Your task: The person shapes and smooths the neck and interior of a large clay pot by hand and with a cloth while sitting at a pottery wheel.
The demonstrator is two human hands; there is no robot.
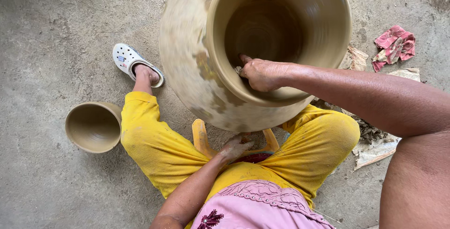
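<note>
A large tan clay pot (187, 46) stands between my knees; its outer wall is motion-blurred, so it looks to be spinning. My right hand (262, 74) reaches over the rim and presses against the inner wall near the mouth, with a small pale scrap or tool under its fingers. Low at the pot's near side, my left hand (234, 148) is coated in clay and rests by the base, above a yellow stool (200, 137). Whether that hand touches the pot I cannot tell. I sit in yellow trousers and a pink top.
A smaller clay vessel (93, 126) lies on its side on the concrete floor at the left. My foot in a white perforated clog (131, 60) is beside the big pot. A red-pink rag (394, 45) and torn paper with debris (375, 147) lie at the right.
</note>
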